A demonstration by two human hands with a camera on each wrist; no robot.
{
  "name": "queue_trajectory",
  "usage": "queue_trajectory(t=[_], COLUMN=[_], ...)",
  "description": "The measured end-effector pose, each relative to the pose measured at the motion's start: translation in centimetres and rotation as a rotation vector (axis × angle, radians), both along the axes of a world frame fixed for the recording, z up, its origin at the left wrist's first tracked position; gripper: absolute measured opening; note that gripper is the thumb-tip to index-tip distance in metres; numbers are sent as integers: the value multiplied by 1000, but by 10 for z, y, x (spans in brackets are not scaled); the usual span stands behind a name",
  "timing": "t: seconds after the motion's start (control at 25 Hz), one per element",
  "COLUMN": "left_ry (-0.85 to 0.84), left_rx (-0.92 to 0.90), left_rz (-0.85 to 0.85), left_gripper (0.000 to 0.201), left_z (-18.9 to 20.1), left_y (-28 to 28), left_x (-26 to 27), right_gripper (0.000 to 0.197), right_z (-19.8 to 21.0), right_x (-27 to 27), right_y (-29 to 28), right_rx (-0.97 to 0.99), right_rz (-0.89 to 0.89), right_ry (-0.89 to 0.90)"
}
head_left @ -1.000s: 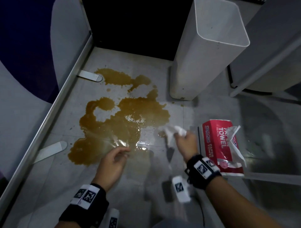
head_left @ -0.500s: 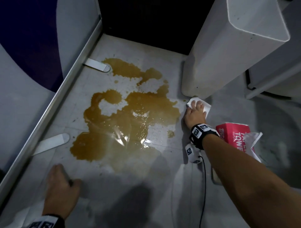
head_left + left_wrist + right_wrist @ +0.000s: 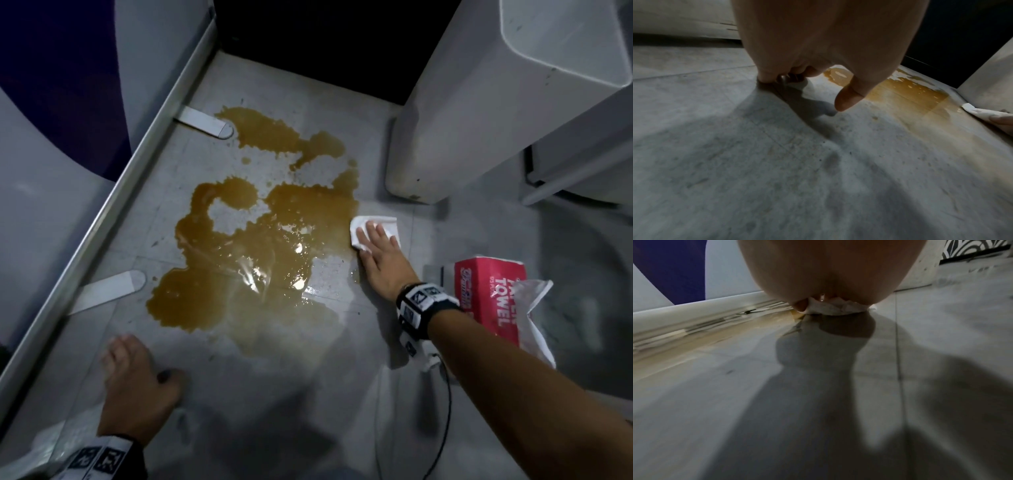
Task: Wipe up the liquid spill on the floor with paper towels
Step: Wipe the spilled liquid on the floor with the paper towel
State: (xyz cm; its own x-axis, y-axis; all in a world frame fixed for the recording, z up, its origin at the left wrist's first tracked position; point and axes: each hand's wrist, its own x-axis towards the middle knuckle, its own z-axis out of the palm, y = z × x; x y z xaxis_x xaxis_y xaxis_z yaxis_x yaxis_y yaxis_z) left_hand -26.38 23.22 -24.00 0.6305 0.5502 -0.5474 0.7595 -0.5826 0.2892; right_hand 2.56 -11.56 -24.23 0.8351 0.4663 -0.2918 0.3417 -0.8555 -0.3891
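Head view — paper towel (image 3: 375, 226) touches spill's (image 3: 267, 226) right edge.

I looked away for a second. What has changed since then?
The right hand carried the paper towel from the spill's near side to its right edge and now presses it flat. The left hand dropped to the floor. The spill looks unchanged.

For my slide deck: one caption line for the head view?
Right hand presses paper towel at brown spill's edge; left hand braces on floor.
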Motion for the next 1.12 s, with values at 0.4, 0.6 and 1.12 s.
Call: queue_trajectory(t=[0.4, 0.6, 1.12], left_ry=[75, 109, 71], left_rx=[63, -74, -189], left_rz=[-69, -10, 65], left_gripper=[111, 111, 111], left_z=[-4, 12, 33], left_y=[-1, 3, 10], left_x=[5, 1, 4], right_gripper=[59, 64, 60], right_z=[5, -4, -2], right_x=[-114, -159, -249], right_y=[14, 20, 61], right_rx=[35, 47, 30], right_rz=[-127, -117, -122], right_ry=[101, 120, 236])
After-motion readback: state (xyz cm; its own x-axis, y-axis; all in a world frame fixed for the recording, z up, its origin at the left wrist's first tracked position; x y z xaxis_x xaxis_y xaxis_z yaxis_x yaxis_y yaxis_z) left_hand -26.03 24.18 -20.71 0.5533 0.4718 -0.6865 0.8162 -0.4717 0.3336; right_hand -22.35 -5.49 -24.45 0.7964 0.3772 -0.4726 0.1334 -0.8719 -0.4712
